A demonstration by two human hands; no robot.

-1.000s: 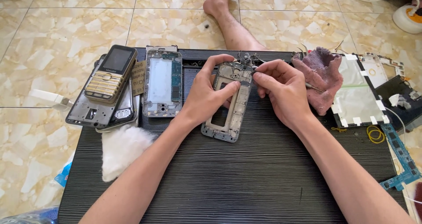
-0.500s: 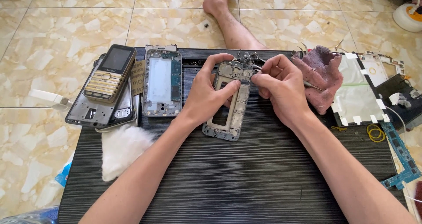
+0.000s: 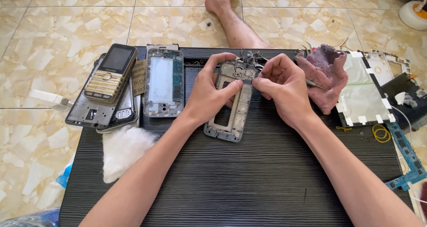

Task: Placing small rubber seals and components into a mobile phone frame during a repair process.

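A low black ribbed table [image 3: 249, 182] stood on a floor of cream marbled tiles [image 3: 62, 18], and beyond its far edge a bare foot and shin [image 3: 231, 18] lay stretched on the tiles. On the table the left hand [image 3: 211, 95] was clamped round the left side of a grey phone frame [image 3: 233, 107], thumb laid across its open middle, while the right hand [image 3: 284, 91] had its fingertips pinched together on a thin metal tool [image 3: 313, 83] at the frame's top right corner. To the left lay an opened phone body [image 3: 162, 82], a gold keypad phone [image 3: 111, 73] atop a dark back cover [image 3: 86, 113], and a wad of white cotton [image 3: 122, 151]. To the right sat a mauve rag [image 3: 324, 75], a silver-backed screen panel [image 3: 362, 91], yellow rubber bands [image 3: 380, 132] and a blue circuit strip [image 3: 407, 160]. The tool's tip was hidden behind the right hand's fingers, and the small dark parts [image 3: 249, 57] heaped above the frame were too tangled to tell apart. The white round thing [image 3: 413, 13] at the top right corner was cut off by the picture's edge, as was the clutter past the panel.
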